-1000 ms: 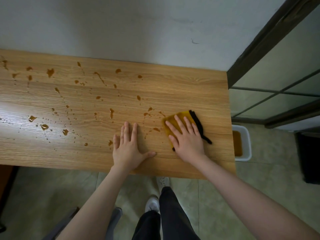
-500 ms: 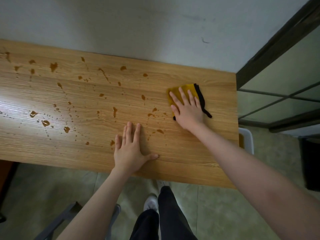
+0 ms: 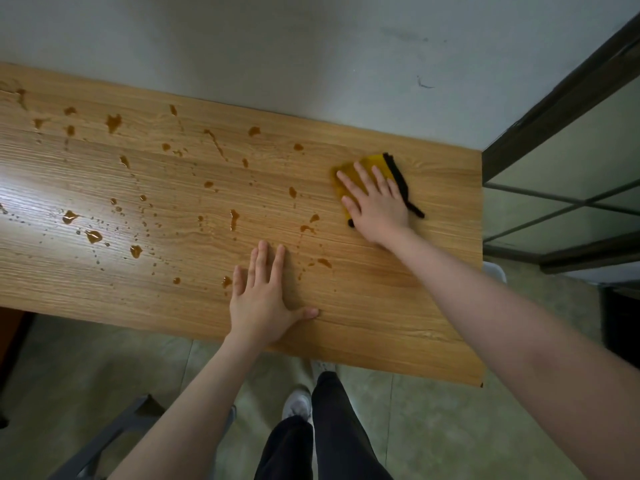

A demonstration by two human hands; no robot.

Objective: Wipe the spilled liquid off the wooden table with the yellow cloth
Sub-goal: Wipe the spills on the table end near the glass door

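Wooden table (image 3: 398, 306) is the anchor: at its near edge the left hand (image 3: 263, 299) lies flat, fingers straight, bracing. Farther back, toward its right end, the right hand (image 3: 377, 206) presses flat on the yellow cloth (image 3: 367, 164); amber spilled liquid (image 3: 234, 218) dots the wood leftward, so long overlapping sweeps with even pressure would serve best.

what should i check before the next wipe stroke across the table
1. Right hand flat on the yellow cloth: ok.
2. Cloth lying on the wooden table, near the far right corner: ok.
3. Left hand flat on the wood, bracing near the front edge: ok.
4. Spilled liquid cleared: not ok, brown drops cover the left and middle.
5. Left hand clear of drops: not ok, one drop lies right beside its little finger.
6. Cloth still able to absorb: cannot tell.
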